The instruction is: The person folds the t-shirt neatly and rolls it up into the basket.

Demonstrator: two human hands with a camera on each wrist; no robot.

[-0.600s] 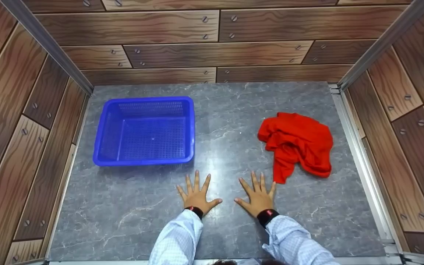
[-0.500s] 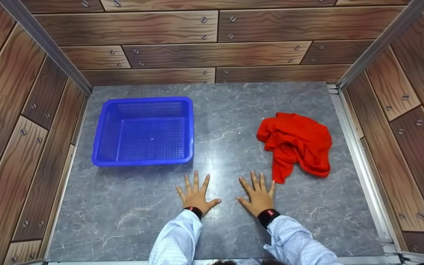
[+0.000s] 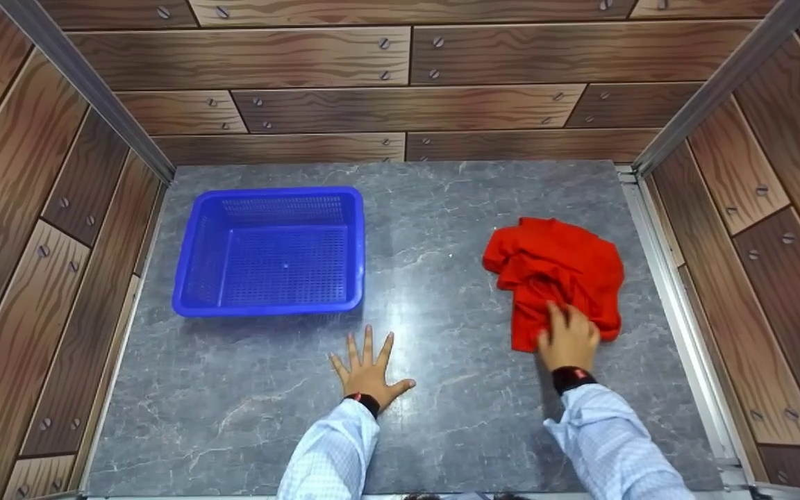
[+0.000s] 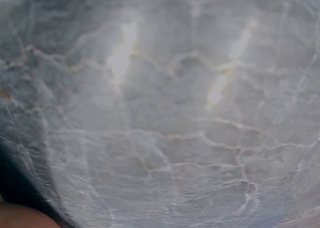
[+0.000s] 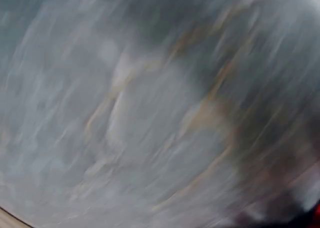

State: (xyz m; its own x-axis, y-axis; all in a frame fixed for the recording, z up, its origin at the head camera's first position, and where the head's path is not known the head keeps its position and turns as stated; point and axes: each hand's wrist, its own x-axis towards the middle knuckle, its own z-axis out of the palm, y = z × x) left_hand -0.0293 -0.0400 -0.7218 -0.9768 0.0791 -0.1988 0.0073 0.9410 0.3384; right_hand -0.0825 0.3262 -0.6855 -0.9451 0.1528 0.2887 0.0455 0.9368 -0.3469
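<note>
A crumpled red cloth (image 3: 560, 257) lies on the right side of the grey marbled surface. My right hand (image 3: 570, 344) is over its near edge, fingers slightly bent and spread apart, with the fingertips overlapping the folds. Only a sliver of red shows at the lower right corner of the blurred right wrist view. To the left, my left hand (image 3: 367, 378) rests palm down on the surface with its fingers spread. It is nearest to the blue plastic basket (image 3: 268, 310) and holds nothing. The left wrist view shows mostly the marbled surface (image 4: 165, 108).
The blue basket, with perforated walls and base, stands at the back left with nothing in it. Wood-patterned panels (image 3: 317, 59) wall in the back and both sides. Metal rails (image 3: 685, 312) run along the surface's edges.
My right hand has left its flat, spread place on the surface and moved right onto the red cloth's near edge, its fingers now bent. My left hand has stayed in place.
</note>
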